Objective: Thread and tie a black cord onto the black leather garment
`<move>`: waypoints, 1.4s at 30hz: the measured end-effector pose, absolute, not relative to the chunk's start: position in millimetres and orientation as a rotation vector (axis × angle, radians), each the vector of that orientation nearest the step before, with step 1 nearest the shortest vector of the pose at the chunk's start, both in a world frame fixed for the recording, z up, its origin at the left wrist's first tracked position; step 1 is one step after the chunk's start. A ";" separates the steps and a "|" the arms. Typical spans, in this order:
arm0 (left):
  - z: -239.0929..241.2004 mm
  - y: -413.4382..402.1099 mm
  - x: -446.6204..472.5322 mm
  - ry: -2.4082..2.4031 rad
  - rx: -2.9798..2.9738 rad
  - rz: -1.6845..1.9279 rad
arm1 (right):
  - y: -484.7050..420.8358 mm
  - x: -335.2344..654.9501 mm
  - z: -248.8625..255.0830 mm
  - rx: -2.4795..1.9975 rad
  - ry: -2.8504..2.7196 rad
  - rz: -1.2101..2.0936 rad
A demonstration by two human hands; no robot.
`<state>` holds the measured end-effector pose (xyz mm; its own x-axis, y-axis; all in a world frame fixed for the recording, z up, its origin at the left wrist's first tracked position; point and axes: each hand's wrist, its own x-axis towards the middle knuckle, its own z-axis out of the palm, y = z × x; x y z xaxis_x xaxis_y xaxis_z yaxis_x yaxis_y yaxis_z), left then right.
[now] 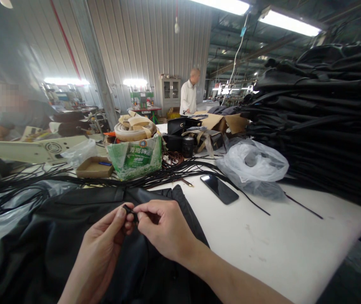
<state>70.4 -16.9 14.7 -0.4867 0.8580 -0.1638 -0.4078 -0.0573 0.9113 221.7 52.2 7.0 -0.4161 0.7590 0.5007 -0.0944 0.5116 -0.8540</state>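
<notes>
A small black piece (128, 210), too small to identify closely, sits at the lower centre of the view, pinched between the left hand (99, 249) and the right hand (164, 228) just above a black garment (56, 236) spread on the desk (262, 236). Both hands are closed in fingertip pinches, the thumb and forefinger of each pressed on the piece from opposite sides, the remaining fingers curled. To do this step well, judged from the grip, the pinch should stay at the very tips, the hands kept low over the garment so a dropped piece lands on cloth. At 12 o'clock from the hands lies a bundle of black cords (167, 171) across the desk; at 1 o'clock a dark phone (219, 188) lies flat, screen up, with a crumpled clear plastic bag (253, 166) beyond it. A green-printed bag (136, 158) holding rolled tape stands at 12 o'clock, a shallow cardboard tray (94, 167) to its left. Stacked black material (322, 118) rises at 2 o'clock. A person in a white shirt (189, 95) stands well away.
</notes>
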 end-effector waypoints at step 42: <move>3.2 -13.0 77.1 1.184 0.465 1.738 | 44.4 206.9 -14.2 -0.512 -1.740 0.770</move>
<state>77.1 -13.0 3.2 -0.4785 0.8576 -0.1885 -0.4894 -0.0823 0.8682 206.9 44.4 -14.2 -0.2950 0.6790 0.6722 -0.0413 0.6938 -0.7189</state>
